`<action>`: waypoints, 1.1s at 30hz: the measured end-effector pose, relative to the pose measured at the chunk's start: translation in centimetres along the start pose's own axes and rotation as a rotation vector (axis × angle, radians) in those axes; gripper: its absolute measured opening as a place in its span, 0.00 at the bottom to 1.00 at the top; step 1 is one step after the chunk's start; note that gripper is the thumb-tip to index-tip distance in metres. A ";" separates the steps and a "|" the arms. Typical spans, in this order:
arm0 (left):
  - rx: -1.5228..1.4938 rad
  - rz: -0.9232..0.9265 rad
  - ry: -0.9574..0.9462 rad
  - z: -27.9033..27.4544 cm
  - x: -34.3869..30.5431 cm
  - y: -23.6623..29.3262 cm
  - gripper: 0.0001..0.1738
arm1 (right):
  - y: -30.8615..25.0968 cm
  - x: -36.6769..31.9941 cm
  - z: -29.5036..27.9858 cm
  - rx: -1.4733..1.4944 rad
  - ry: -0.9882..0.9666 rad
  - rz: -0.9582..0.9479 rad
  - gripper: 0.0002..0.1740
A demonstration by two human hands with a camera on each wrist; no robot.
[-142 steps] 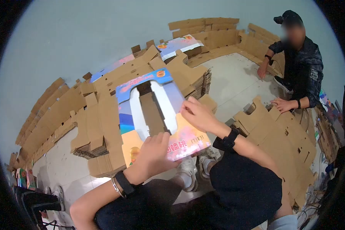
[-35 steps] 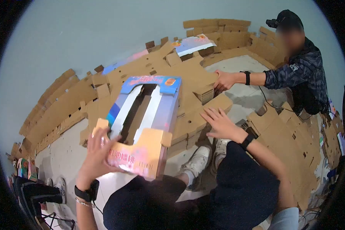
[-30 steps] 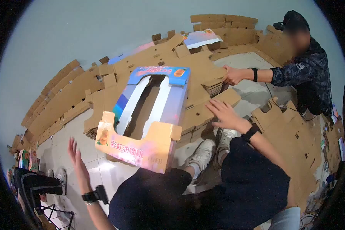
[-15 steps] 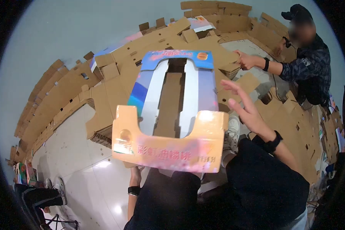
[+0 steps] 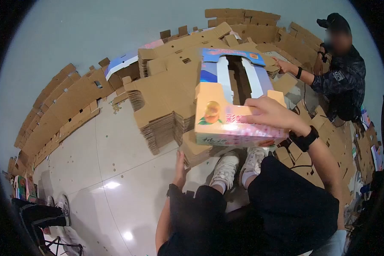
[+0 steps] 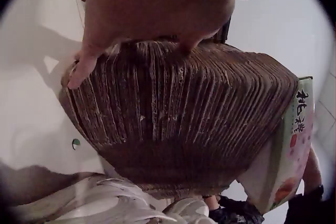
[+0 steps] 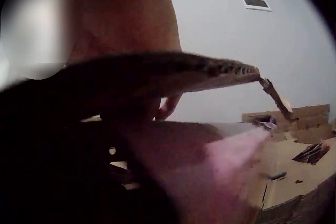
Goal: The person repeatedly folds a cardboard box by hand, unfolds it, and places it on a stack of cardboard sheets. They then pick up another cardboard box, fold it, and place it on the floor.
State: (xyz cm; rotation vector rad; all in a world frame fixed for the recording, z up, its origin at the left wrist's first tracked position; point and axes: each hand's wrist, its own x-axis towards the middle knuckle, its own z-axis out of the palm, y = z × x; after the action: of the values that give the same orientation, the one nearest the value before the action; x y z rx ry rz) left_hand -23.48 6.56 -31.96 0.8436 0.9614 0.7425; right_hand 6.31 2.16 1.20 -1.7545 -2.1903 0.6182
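Observation:
In the head view a printed fruit box (image 5: pixel 209 96), with peaches on its orange front and a long opening on top, sits tilted over a thick stack of flattened cardboard (image 5: pixel 175 85). My right hand (image 5: pixel 271 113) grips the box by its front panel, fingers lying over the print. In the right wrist view the panel's dark edge (image 7: pixel 210 69) crosses in front of that hand. My left hand (image 5: pixel 181 170) holds the near left end of the stack. The left wrist view shows its fingers (image 6: pixel 84 69) bent over the layered sheet edges (image 6: pixel 173 98).
Another person (image 5: pixel 339 81) crouches at right, one hand at the stack's far end. More flattened cardboard (image 5: pixel 328 153) lies on the right, and cardboard walls (image 5: pixel 59 106) line the room's wall. My shoes (image 5: pixel 226 168) stand close before the stack. Tiled floor (image 5: pixel 81 170) shows at left.
The box has shifted right and away from me. My right hand came from beside it onto its front panel; my left hand let go of the box and moved down to the stack's near end.

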 end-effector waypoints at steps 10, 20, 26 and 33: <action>0.076 0.062 0.033 0.3 1.0 0.6 0.56 | -0.7 1.1 1.5 -0.208 0.191 -0.036 0.30; 0.305 0.140 0.006 -4.8 -6.8 8.8 0.51 | -5.8 1.2 4.1 -0.111 0.463 0.023 0.32; -0.130 0.099 -0.400 -0.8 -9.7 18.6 0.47 | -6.6 0.7 2.8 -0.228 0.638 -0.088 0.31; 0.242 0.211 -0.267 4.0 -8.6 20.6 0.42 | -3.5 0.2 -10.3 -0.188 1.016 0.033 0.31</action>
State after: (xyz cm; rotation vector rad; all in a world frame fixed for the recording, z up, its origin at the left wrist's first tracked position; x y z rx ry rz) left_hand -26.53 8.02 -9.55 1.2382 0.7375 0.6790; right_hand 7.96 3.42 11.92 -1.6337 -1.5045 -0.4354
